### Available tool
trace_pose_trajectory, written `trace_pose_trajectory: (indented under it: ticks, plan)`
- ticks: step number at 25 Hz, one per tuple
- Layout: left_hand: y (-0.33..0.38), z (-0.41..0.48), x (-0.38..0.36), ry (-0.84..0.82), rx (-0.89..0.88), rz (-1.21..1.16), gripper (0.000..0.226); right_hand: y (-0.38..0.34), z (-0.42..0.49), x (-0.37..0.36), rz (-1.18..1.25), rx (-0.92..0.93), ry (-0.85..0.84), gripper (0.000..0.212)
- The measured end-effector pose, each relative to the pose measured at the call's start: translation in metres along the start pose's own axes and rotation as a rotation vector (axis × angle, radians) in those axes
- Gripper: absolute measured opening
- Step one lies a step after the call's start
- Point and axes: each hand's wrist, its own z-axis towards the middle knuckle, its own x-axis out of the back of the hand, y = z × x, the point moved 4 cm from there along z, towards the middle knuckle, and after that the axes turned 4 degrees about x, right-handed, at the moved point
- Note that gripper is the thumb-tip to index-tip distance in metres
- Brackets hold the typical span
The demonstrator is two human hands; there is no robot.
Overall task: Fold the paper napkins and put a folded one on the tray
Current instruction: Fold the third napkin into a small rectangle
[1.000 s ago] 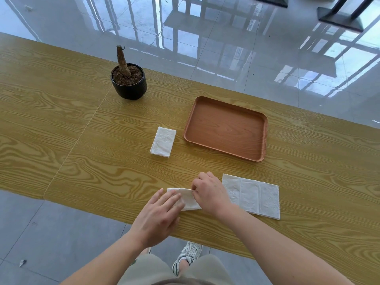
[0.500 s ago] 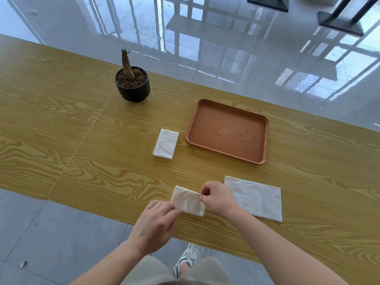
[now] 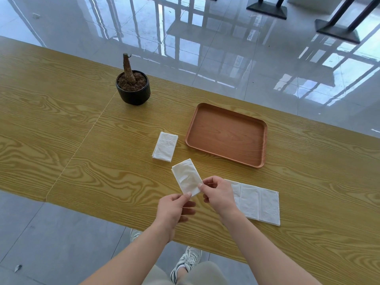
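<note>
We stand at a long wooden table (image 3: pixel 61 130), looking down on both bare hands.

The left hand (image 3: pixel 174 208) has its grip pinching the near corner of a folded napkin (image 3: pixel 186 177), thumb tip on top and the other fingers curled below. The right hand (image 3: pixel 218 194) has its grip pinching the same napkin at its near right edge, between thumb and forefinger.

The folded napkin is a narrow white rectangle, held between the two hands. Its far end angles away to the left. We cannot tell whether that end touches the table.

The tray (image 3: pixel 226 134) is brown and rectangular with rounded corners, and it lies beyond the hands and to the right. The held napkin is near its near-left corner but apart from it.

A second folded napkin (image 3: pixel 165 146) lies flat just left of the tray. A flat creased napkin (image 3: pixel 259 202) lies on the table beside the right wrist, partly hidden by it.

A black plant pot (image 3: pixel 133 89) with a bare stub stands far left of the tray. The floor (image 3: pixel 226 48) beyond the table is glossy tile. White sneakers (image 3: pixel 187 262) show below the table's edge.
</note>
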Motion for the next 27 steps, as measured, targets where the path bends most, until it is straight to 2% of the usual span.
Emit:
trace_pose_trajectory:
  ticks: [4, 12, 27]
  plan:
    - [0.009, 0.001, 0.006, 0.115, -0.107, 0.040, 0.015, 0.001, 0.000, 0.000, -0.060, 0.040, -0.012, 0.007]
    - [0.046, 0.005, 0.034, 0.286, -0.303, 0.296, 0.017, -0.013, 0.014, -0.025, -0.186, 0.085, -0.067, 0.012]
    - [0.134, 0.063, 0.082, 0.360, -0.438, 0.569, 0.016, -0.060, 0.064, -0.090, -0.219, 0.045, 0.028, 0.013]
